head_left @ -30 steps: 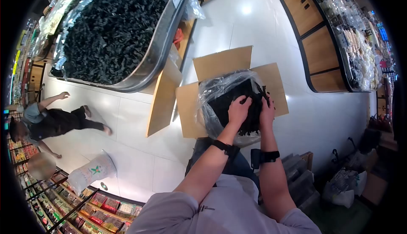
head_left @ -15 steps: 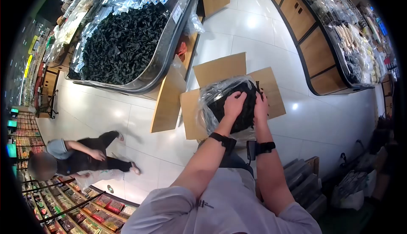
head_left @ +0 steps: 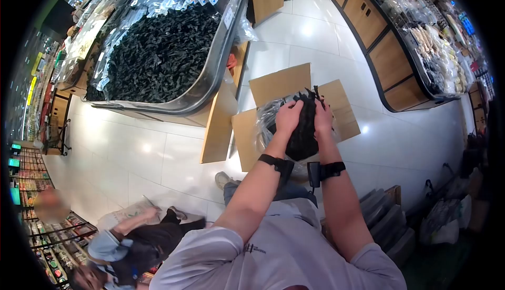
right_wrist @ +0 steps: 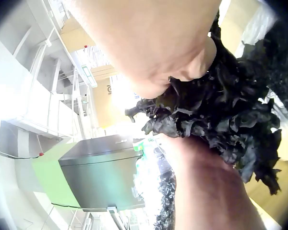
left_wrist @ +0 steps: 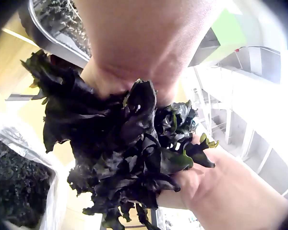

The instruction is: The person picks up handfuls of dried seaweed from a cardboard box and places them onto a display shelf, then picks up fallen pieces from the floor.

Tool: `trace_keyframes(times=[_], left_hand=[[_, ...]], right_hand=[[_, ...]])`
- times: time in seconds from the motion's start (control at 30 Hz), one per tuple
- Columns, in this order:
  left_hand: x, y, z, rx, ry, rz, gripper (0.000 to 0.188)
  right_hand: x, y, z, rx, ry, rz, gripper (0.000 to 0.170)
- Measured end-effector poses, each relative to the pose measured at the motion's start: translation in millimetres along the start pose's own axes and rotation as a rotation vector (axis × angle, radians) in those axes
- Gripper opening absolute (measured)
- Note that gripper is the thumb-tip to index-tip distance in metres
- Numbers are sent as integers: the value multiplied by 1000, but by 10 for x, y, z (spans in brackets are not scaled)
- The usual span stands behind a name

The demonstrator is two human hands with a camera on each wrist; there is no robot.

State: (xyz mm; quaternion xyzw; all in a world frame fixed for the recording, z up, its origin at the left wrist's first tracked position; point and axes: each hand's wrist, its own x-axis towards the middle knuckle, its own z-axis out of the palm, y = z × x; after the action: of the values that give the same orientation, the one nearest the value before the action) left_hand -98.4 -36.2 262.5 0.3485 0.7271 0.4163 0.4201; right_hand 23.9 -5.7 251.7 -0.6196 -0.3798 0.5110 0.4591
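Observation:
A big clump of dark, dried, leafy seaweed [head_left: 303, 137] is held between both hands over an open cardboard box [head_left: 280, 84] with a clear plastic liner. The left hand [head_left: 288, 117] grips its left side and the right hand [head_left: 323, 118] its right side, fingers curled into it. In the left wrist view the clump [left_wrist: 125, 143] hangs in ragged sheets, with more seaweed [left_wrist: 19, 182] inside the liner at the left. From the right wrist the same clump [right_wrist: 225, 110] covers most of the fingers.
A display bin [head_left: 158, 58] heaped with black seaweed stands at the left, a wooden panel [head_left: 216, 124] beside the box. Another curved counter [head_left: 392, 69] is at the right. A person [head_left: 142, 242] is at the lower left, grey bundles [head_left: 386, 221] at the lower right.
Both hands have come closer together around the seaweed and lifted it up from the liner. The other person has moved from the left down toward the lower left, bending near a white sack.

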Motion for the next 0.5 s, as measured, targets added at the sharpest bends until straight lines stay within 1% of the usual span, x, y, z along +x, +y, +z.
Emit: trace_keyframes(times=[0.03,0.07,0.1,0.13,0.17,0.23,0.27,0.3,0.33,0.37,0.4,0.43,0.47,0.5], left_hand=[[21,17,-174,-12,0,22,54],[84,-2,-333,-28,37,78,53],[132,-27,-504,-33,35,80,53],[116,90,-780,-57,36,88,52],[144,188,-1073,-77,37,101,51],[247,316,-1690,-61,14,148,51],[421,247,-1915,-71,81,206,52],[457,343,-2269,-76,71,229,52],[461,453,-2631,-62,111,266,52],[591,486,-2918,-92,141,290,52],[732,519,-3217,-99,140,317,53],[706,684,-3561,-82,149,264,53],[1059,573,-3770,28,184,433,53],[965,788,-4086,-6,180,351,54]], right_hand=[[-89,-84,152,-2,3,-3,38],[-207,-209,315,72,-35,-43,38],[-322,-307,495,146,-74,-83,37],[-395,-335,710,171,-85,-202,37],[-474,-443,985,177,-83,-212,37],[-682,-695,1508,148,-27,-136,35],[-885,-891,1807,89,-2,-158,36],[-1045,-1058,2096,24,21,-181,37],[-1013,-1083,2379,-42,33,-217,44],[-1124,-1246,2679,-124,61,-195,50],[-1237,-1397,2968,-95,54,-223,51],[-1390,-1559,3247,-66,46,-246,51],[-1450,-1677,3515,-21,20,-237,51],[-1458,-1769,3763,23,-6,-225,51]])
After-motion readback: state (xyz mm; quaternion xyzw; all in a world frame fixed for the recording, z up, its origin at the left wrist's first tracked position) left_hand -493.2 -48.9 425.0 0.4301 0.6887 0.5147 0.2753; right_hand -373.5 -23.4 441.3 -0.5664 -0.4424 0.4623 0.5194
